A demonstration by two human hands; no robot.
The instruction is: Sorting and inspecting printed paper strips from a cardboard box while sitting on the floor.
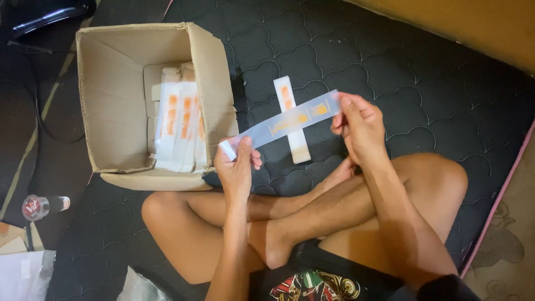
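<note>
Step in hand: you're sitting cross-legged on the dark quilted mattress [423, 95], holding one long flat carton blank [287, 122] stretched between both hands — it looks to me like the flat is being readied for folding into shape.
Left hand [237, 167]: fingers pinched shut on the near, white-tabbed end of the blank, thumb on top.
Right hand [359, 125]: fingertips clamped on the far end, right by the small orange print.
Where the blank is: up in the air over your knees, slanting from lower left to upper right, clear of the mattress.
Under it: a second strip-shaped carton [292, 120], white with orange marks, lies flat on the mattress and crosses beneath the one you hold.
Next move, as I judge it: it calls for both grips staying firm at the ends while the panels are pressed along their creases; too hard a pull would likely bow or tear the thin card.
Cardboard box [120, 95]: open just left of your left hand, holding a stack of the same white-and-orange cartons [181, 125].
Count: one blank in hand, one on the mattress, one box; the stack inside is several, too overlapped to number.
Far left: one small bottle [42, 206] with a red cap lying on its side on the floor.
</note>
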